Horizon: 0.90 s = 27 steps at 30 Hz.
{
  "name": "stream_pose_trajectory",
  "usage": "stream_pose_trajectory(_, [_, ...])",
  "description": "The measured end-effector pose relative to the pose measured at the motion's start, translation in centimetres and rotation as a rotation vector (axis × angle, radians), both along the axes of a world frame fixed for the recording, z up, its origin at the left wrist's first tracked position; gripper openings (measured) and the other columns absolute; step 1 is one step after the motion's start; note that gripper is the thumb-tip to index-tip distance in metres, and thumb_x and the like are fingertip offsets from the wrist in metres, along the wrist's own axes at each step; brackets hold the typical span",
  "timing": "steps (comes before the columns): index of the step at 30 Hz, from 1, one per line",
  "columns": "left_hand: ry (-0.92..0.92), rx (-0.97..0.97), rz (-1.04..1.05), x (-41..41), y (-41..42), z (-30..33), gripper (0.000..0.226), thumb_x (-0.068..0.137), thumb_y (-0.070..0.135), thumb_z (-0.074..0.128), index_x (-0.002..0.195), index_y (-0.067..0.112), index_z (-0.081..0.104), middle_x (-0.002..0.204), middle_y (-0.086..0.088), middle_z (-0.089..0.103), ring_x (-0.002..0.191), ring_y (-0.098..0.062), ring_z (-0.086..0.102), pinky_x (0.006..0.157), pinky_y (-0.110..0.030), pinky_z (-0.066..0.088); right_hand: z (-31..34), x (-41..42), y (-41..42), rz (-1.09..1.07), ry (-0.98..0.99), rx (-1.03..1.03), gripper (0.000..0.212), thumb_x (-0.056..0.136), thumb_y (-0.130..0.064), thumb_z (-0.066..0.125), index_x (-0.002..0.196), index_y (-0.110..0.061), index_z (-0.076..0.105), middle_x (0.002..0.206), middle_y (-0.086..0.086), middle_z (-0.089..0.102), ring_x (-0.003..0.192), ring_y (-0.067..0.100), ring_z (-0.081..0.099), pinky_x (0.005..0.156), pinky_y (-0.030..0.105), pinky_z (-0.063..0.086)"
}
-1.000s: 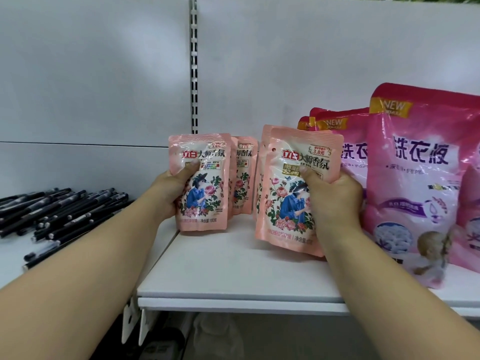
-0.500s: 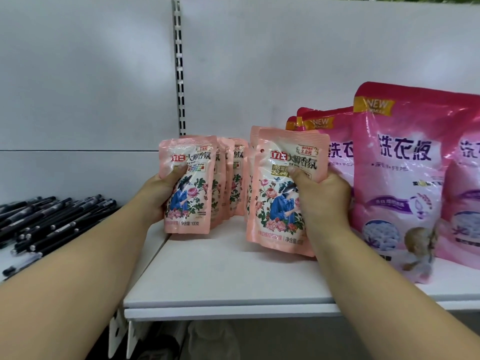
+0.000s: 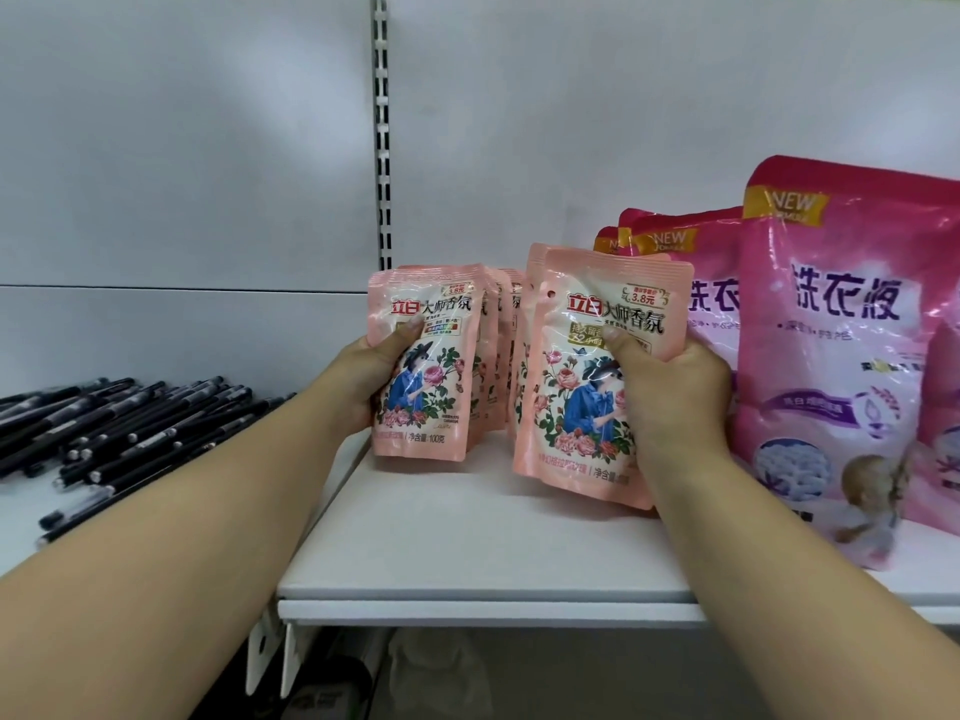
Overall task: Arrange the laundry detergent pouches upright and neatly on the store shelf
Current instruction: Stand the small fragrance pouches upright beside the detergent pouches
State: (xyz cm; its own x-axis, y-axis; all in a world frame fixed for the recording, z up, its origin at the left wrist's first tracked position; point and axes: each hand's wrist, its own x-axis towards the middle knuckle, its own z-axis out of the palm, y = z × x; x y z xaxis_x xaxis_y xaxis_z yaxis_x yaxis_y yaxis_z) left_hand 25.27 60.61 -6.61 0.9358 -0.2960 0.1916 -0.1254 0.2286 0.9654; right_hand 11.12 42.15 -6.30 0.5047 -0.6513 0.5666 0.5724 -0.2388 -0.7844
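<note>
Left hand [image 3: 363, 379] and right hand [image 3: 670, 402] each grip a front peach pouch — pouches behind mostly hidden.

A heap of black pens [image 3: 119, 423] lies at the left of the frame; a slotted metal upright [image 3: 383, 132] runs down the white back panel [image 3: 182, 137].

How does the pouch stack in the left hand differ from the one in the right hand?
The left-hand stack of peach pouches stands nearly upright, its bottom edge on the white shelf; the right-hand stack of peach pouches tilts, its base swung toward the right. The left hand grips its stack from the left side, the right hand from the right. The right-hand stack is nearer the camera and looks larger. Both show the same floral print.
</note>
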Motion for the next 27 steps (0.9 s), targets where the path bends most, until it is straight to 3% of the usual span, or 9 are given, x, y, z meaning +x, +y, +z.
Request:
stream_pose_trajectory(5, [-0.013,0.006,0.004,0.1,-0.8,0.1,0.036,0.078,0.042,0.066,0.098,0.013,0.058,0.072,-0.007,0.073,0.061,-0.021,0.070,0.053,-0.034,0.057,0.0,0.1,0.0,-0.007,0.015,0.015,0.016,0.081,-0.016,0.069,0.075,-0.029,0.062,0.079,-0.014,0.066,0.082,0.015,0.067,0.080,0.034,0.055])
stream_pose_trajectory(10, [-0.044,-0.002,0.111,0.4,-2.5,0.4,0.034,0.077,0.039,0.071,0.096,0.012,0.060,0.078,-0.010,0.071,0.065,-0.024,0.068,0.068,-0.038,0.057,0.1,0.0,0.0,-0.018,0.016,-0.006,0.020,0.082,-0.016,0.068,0.070,-0.029,0.059,0.072,-0.017,0.062,0.071,0.008,0.062,0.074,0.027,0.052])
stream_pose_trajectory(13, [0.011,0.009,0.059,0.4,-2.7,0.5,0.032,0.078,0.041,0.069,0.093,0.015,0.059,0.074,-0.008,0.071,0.060,-0.022,0.068,0.059,-0.035,0.056,0.0,0.0,-0.1,-0.020,0.020,0.003,0.018,0.082,-0.016,0.068,0.071,-0.028,0.060,0.073,-0.017,0.062,0.071,0.008,0.062,0.076,0.028,0.052])
stream_pose_trajectory(17, [0.045,0.010,-0.038,0.7,-2.8,0.4,0.038,0.080,0.038,0.067,0.105,0.010,0.061,0.077,-0.011,0.072,0.059,-0.022,0.069,0.049,-0.030,0.055,0.0,0.2,-0.1,-0.021,0.033,0.014,0.016,0.082,-0.018,0.068,0.072,-0.029,0.061,0.076,-0.014,0.065,0.079,0.014,0.067,0.081,0.036,0.055])
stream_pose_trajectory(27, [0.015,0.043,-0.158,0.6,-2.9,0.6,0.024,0.085,0.032,0.062,0.094,0.010,0.062,0.069,-0.004,0.072,0.061,-0.018,0.070,0.060,-0.026,0.056,-0.3,0.3,-0.4,0.013,0.013,0.047,0.009,0.080,-0.014,0.070,0.078,-0.022,0.066,0.085,-0.003,0.072,0.083,0.022,0.069,0.083,0.045,0.055])
